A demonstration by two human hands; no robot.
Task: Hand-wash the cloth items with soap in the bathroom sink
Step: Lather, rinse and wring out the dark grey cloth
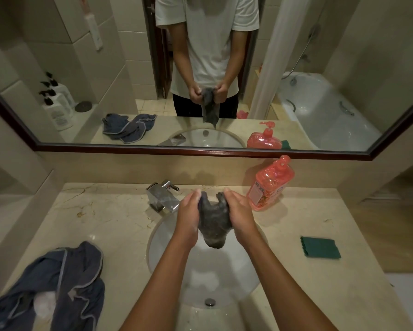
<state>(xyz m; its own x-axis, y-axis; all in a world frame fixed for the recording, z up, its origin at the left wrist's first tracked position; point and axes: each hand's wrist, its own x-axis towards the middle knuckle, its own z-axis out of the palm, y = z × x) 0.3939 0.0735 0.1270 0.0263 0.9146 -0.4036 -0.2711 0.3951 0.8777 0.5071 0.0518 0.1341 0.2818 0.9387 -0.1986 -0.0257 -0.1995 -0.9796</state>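
Over the sink (167,237), just in front of the tap (163,195), the left hand (188,217) and right hand (240,215) each have a closed grip on one side of the dark wet cloth (214,223), which hangs bunched between them with its tail pointing down at the basin. To scrub well, I judge the two fistfuls should be rubbed against each other low over the basin, so drips miss the tabletop (119,225). More soap from the red bottle (270,185) may help; the blue cloth (64,283) waits, left.
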